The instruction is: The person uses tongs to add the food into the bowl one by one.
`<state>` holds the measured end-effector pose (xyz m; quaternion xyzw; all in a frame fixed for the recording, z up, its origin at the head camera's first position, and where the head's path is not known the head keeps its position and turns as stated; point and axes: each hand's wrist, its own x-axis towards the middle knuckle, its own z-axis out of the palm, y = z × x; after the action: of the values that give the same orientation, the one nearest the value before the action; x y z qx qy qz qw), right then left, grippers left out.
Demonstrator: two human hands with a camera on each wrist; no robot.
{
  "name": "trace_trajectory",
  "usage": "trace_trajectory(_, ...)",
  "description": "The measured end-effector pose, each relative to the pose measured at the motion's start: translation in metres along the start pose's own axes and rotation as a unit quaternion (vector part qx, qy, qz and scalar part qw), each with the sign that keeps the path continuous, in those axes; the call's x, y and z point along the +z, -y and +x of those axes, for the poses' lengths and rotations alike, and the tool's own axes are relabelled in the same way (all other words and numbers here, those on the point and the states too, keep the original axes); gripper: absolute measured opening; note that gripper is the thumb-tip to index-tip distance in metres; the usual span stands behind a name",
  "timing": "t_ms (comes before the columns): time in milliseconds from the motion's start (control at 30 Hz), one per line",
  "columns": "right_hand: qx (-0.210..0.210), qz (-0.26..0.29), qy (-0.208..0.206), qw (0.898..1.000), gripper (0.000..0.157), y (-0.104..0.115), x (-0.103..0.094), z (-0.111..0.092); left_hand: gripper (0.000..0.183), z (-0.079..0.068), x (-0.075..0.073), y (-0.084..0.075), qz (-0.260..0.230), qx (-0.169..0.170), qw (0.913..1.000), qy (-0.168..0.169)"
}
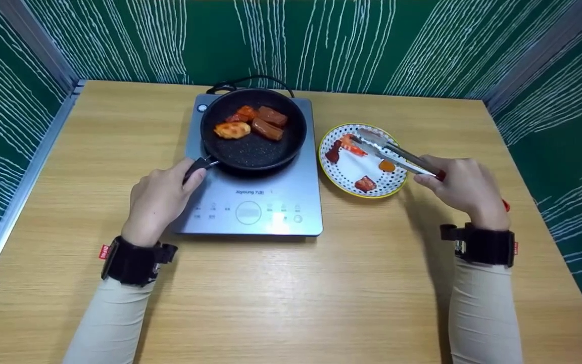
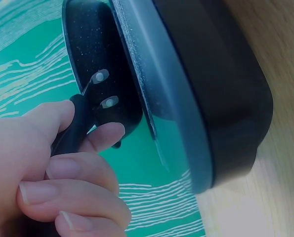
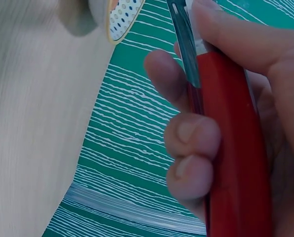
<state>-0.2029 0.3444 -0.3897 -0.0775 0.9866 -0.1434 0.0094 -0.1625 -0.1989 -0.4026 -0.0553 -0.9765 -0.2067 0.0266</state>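
My left hand [image 1: 162, 197] grips the black handle [image 2: 70, 131] of a frying pan [image 1: 255, 154]. Inside the pan are two brown sausage-like pieces [image 1: 267, 129], a browned yellow piece [image 1: 233, 130] and an orange-red piece [image 1: 243, 113]. With curled fingers, my right hand [image 1: 465, 187] holds metal tongs [image 1: 406, 161] by their red handle [image 3: 231, 138]. The tong ends are apart over a polka-dot plate [image 1: 344, 174], by an orange-red striped piece [image 1: 359, 151]; whether they touch it I cannot tell. A dark red piece [image 1: 332, 153], an orange slice [image 1: 386, 166] and a reddish chunk [image 1: 366, 184] also lie there.
Under the pan is a silver induction cooker [image 1: 291, 207], its black cord [image 1: 260, 77] running behind. The plate stands just right of it on the wooden table [image 1: 271, 298]. Green walls [image 1: 341, 45] with white lines enclose the back and sides.
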Motion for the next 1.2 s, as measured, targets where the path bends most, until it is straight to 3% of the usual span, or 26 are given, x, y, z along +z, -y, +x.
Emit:
trace_trajectory(500, -0.022, -0.033, -0.001, 0.999, 0.032, -0.0017, 0.007, 0.0024, 0.031, 0.0002, -0.0001, -0.0003, 0.009, 0.002, 1.0, -0.002)
trace_trajectory(1200, -0.014, -0.037, 0.007, 0.999, 0.033, 0.0023, 0.0093, 0.0049, 0.032, -0.0009, -0.0008, -0.0002, 0.008, 0.005, 0.9999, -0.003)
